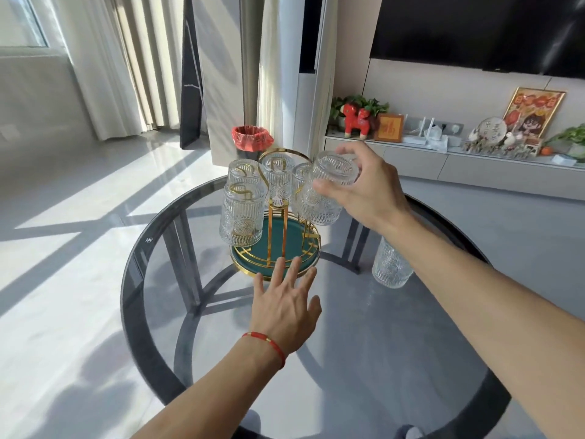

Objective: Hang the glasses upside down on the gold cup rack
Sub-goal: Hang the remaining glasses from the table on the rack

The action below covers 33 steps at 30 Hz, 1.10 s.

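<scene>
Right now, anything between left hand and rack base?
Nothing: head view shows the left hand fingertips right at the rack base rim on the glass table.

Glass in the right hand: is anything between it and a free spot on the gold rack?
Nothing visible blocks it. The right hand holds the glass inverted at the gold rack's right side, beside glasses already hung.

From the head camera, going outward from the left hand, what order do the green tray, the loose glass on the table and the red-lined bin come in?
From the left hand:
1. Green tray, at its fingertips, whether touching I cannot tell.
2. Loose glass, off to the right on the table.
3. Red-lined bin, on the floor beyond the rack.
</scene>
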{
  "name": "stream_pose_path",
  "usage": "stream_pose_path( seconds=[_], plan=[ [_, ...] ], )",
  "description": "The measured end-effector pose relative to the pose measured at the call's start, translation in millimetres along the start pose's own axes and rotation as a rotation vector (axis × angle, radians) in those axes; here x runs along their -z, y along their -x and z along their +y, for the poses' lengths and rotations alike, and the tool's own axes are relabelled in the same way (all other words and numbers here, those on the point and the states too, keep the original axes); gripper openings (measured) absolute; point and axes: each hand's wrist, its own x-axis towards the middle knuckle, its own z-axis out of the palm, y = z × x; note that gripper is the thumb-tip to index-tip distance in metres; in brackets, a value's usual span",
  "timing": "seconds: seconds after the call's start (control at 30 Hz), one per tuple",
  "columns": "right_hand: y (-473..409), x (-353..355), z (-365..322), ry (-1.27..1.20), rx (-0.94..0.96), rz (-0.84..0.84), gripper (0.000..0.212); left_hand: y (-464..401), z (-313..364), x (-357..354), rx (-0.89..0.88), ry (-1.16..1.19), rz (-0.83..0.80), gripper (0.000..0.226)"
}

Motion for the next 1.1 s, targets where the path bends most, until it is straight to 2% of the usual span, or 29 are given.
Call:
stream_pose_path(
  seconds=[0.33,0.57,0.7,0.77,0.83,0.9,1.0,1.03,1.1],
  plan=[
    [6.1,-37.5,8.9,0.138,-0.007,-0.103,0.073,-1.8,4.7,1.3,0.018,-0.025,0.014,0.058],
    [10.4,-42.8,12.4,0.14,-0.015,-0.14,0.074,-5.3,9.7,7.9,0.034,0.006,0.03,0.056],
    [20.7,-34.6,16.1,0.123,0.017,-0.215,0.074,-3.7,12.2,13.8,0.041,-0.015,-0.008,0.058],
    [32.0,-25.0,25.5,0.087,0.046,-0.166,0.064,-2.0,15.1,18.5,0.043,-0.027,-0.004,0.06],
    [48.4,-12.9,43.2,0.081,0.082,-0.045,0.05,-1.1,19.3,22.9,0.016,-0.034,0.06,0.056],
    [67.5,-2.1,68.7,0.203,0.112,0.1,0.047,-1.7,23.5,25.9,-0.069,0.063,0.148,0.051],
    [96.3,7.5,112.4,0.499,0.042,0.21,0.07,-4.4,27.7,28.7,-0.2,0.294,0.195,0.052],
    [102.9,8.9,125.2,0.472,-0.041,0.195,0.084,-4.5,27.7,28.0,-0.233,0.309,0.209,0.052],
    [110.5,10.3,143.6,0.241,-0.257,0.104,0.11,-4.4,25.9,23.8,-0.275,0.321,0.208,0.052]
  ],
)
